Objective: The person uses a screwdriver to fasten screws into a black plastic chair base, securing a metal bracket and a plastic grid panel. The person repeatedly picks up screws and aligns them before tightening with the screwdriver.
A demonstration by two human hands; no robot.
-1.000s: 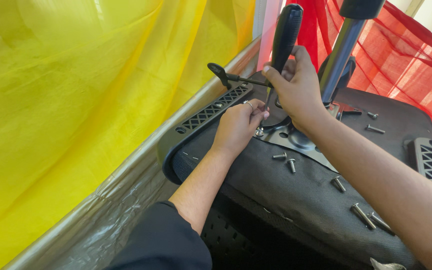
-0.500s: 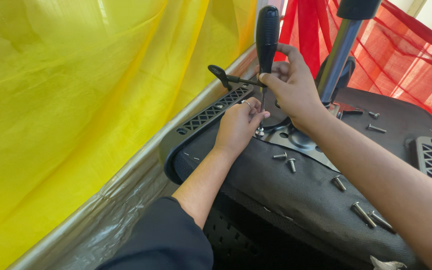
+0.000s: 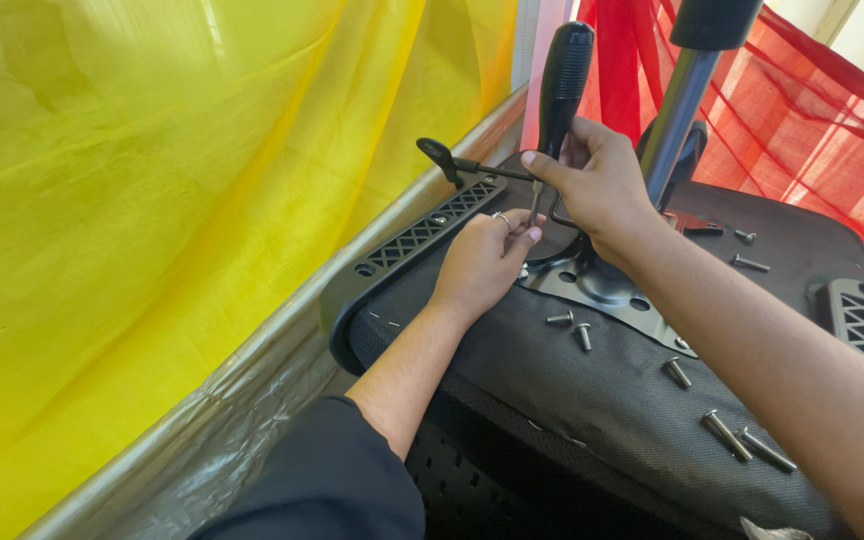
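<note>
No packages, labels, signs or screens in view.

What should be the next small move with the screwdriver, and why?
Probably turn the screwdriver with the right hand. Its tip stands upright at the metal plate, and the left hand steadies it there.
</note>
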